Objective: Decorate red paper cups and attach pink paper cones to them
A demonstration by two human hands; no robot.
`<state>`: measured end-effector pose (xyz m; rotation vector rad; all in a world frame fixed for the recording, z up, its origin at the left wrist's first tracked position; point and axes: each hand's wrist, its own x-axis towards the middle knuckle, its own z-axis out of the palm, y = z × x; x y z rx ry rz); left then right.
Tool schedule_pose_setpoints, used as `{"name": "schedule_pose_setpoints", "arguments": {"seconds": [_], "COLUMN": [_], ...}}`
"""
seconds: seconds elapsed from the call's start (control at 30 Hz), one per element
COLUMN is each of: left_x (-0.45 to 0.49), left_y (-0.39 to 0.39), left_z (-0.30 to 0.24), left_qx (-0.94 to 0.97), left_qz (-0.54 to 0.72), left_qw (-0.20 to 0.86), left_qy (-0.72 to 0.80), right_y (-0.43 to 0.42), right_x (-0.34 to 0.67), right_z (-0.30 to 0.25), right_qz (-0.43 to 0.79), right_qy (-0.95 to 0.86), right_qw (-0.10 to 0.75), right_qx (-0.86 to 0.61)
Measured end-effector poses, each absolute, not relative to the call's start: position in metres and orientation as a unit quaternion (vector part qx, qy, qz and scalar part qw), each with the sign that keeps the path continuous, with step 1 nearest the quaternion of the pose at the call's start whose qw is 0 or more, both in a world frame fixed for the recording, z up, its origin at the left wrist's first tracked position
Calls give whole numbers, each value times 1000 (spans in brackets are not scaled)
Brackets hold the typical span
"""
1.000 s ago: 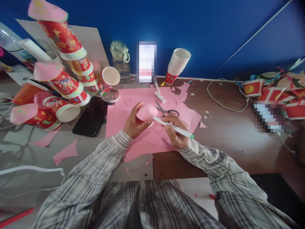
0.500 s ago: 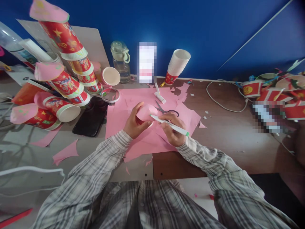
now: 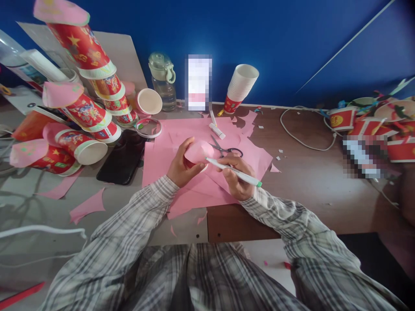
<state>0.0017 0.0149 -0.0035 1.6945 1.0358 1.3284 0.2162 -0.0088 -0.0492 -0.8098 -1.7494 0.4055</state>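
My left hand [image 3: 183, 166] is wrapped round a red paper cup [image 3: 191, 164] capped with a pink paper cone [image 3: 198, 151]. Between the fingers of my right hand [image 3: 239, 176] is a white marker pen [image 3: 241, 174] with a green tip and a green end. Its tip is at the right edge of the cone; whether it touches I cannot tell. Below both hands lie sheets of pink paper [image 3: 162, 168]. Scissors [image 3: 223, 150] with dark handles rest on the paper just beyond my right hand, and a white glue stick [image 3: 217, 131] lies farther back.
Red cups with pink cones [image 3: 81, 47] stand stacked on the left, near a black phone [image 3: 121, 162]. A water bottle [image 3: 163, 84], a lit screen [image 3: 198, 82] and stacked white cups [image 3: 243, 80] line the blue wall. Decorated red cups [image 3: 343, 118] and a cable [image 3: 306, 147] are on the right.
The marker's tip has shifted slightly right and down, toward the cone's edge. My left hand keeps its hold on the cup. The whole view has shifted a little.
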Motion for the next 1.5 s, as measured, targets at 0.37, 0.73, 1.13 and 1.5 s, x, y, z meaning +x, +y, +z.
{"name": "schedule_pose_setpoints", "arguments": {"seconds": [0.37,0.73,1.13,1.5], "left_x": [2,1,1,1], "left_y": [15,15,15,15], "left_z": [-7,-4,-4,-6], "left_qx": [647,666,665,664], "left_qz": [521,520,516,520], "left_qw": [389,360,359,365], "left_qy": [397,396,404,394], "right_y": [1,3,2,0], "right_x": [215,212,219,222], "right_z": [-53,-56,-50,-52], "right_qz": [164,177,154,143], "right_qy": [-766,-775,-775,-764], "right_qw": [557,524,519,555], "right_qx": [-275,-306,-326,-295]}}
